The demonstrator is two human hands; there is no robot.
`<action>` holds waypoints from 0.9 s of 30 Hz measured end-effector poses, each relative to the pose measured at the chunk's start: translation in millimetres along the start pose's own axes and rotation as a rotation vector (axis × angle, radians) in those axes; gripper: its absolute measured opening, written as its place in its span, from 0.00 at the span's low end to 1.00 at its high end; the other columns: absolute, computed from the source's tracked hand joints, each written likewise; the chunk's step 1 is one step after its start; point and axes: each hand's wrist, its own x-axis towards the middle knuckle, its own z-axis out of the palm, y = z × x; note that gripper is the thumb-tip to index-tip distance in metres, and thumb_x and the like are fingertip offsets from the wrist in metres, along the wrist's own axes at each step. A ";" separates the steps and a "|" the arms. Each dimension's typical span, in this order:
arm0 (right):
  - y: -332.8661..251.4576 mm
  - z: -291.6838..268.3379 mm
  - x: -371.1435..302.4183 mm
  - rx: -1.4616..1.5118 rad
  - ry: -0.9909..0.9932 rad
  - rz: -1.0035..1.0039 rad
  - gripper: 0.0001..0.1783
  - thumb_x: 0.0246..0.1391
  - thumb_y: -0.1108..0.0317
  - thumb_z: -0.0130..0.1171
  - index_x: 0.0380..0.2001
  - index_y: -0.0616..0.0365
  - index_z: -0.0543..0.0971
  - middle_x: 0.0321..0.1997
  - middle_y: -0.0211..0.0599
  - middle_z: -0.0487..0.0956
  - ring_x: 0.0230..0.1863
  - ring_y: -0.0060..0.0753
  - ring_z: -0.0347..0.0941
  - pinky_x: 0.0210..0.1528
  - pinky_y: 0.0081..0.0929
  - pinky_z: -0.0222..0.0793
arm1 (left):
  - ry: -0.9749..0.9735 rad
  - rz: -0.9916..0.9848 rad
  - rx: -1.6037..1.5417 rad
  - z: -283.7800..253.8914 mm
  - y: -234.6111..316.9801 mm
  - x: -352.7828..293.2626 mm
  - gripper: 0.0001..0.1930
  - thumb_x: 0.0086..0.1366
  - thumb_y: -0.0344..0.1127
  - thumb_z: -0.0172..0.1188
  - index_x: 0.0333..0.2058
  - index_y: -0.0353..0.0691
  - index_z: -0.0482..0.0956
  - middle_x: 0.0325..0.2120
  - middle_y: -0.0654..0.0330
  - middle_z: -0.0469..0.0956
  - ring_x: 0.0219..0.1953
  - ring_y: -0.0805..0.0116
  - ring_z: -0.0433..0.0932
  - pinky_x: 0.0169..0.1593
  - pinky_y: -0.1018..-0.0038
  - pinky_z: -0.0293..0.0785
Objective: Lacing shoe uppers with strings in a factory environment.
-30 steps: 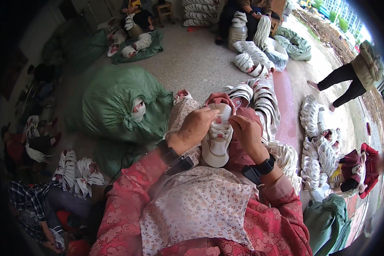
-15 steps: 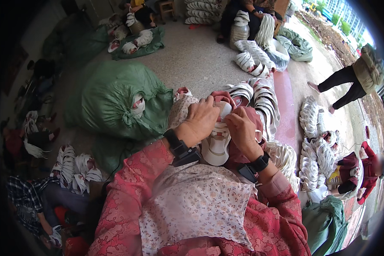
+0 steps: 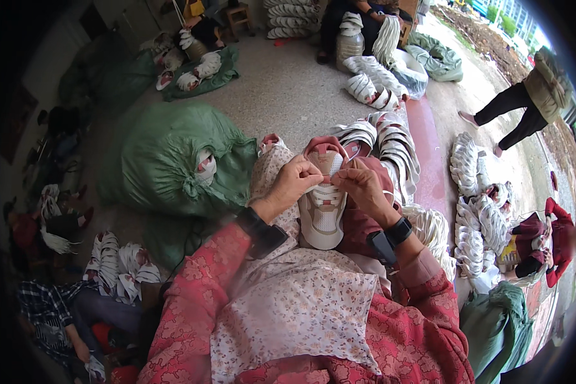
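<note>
A white and beige sneaker (image 3: 322,224) rests on my lap, its toe toward me and its dusty red lining at the far end. White shoelace (image 3: 328,196) crosses its front in rows. My left hand (image 3: 294,181) is closed in a pinch at the left side of the upper eyelets, on the lace. On the opposite side, my right hand (image 3: 363,187) also pinches the lace, with thumb and forefinger together. The fingers partly cover the lace ends. A floral apron (image 3: 294,307) covers my lap under the shoe.
A bulging green sack (image 3: 173,153) stands at my left. Stacked white shoe uppers (image 3: 397,150) lie beyond my right hand, near a bundle of white laces (image 3: 422,237). More shoe stacks (image 3: 470,166) and a green bag (image 3: 499,326) are at right. Several people sit or stand around.
My left hand has turned and lowered from over the shoe's tongue to its left side, leaving the tongue visible. My right hand has shifted slightly lower, still pinching. The view has tilted a little.
</note>
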 end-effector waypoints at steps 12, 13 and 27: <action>-28.7 0.3 0.5 -0.637 -0.016 -0.255 0.10 0.52 0.74 0.58 0.39 0.55 0.80 0.38 0.39 0.75 0.42 0.44 0.73 0.44 0.35 0.69 | 0.155 0.273 0.437 3.3 25.3 -13.2 0.05 0.58 0.27 0.62 0.32 0.35 0.77 0.32 0.57 0.71 0.32 0.64 0.76 0.36 0.69 0.72; -30.6 3.4 0.9 -0.740 0.024 -0.290 0.10 0.51 0.74 0.57 0.39 0.55 0.79 0.37 0.39 0.75 0.41 0.43 0.73 0.45 0.36 0.68 | 0.150 0.265 0.491 2.6 27.9 -12.7 0.05 0.57 0.26 0.61 0.32 0.35 0.75 0.32 0.57 0.71 0.33 0.62 0.76 0.36 0.68 0.72; -27.0 -3.4 6.7 -0.750 0.041 -0.290 0.06 0.49 0.70 0.59 0.33 0.53 0.76 0.37 0.37 0.75 0.41 0.42 0.71 0.45 0.36 0.65 | 0.121 0.404 0.681 -8.3 32.5 -2.0 0.07 0.55 0.31 0.62 0.31 0.40 0.74 0.33 0.56 0.70 0.38 0.53 0.74 0.43 0.61 0.69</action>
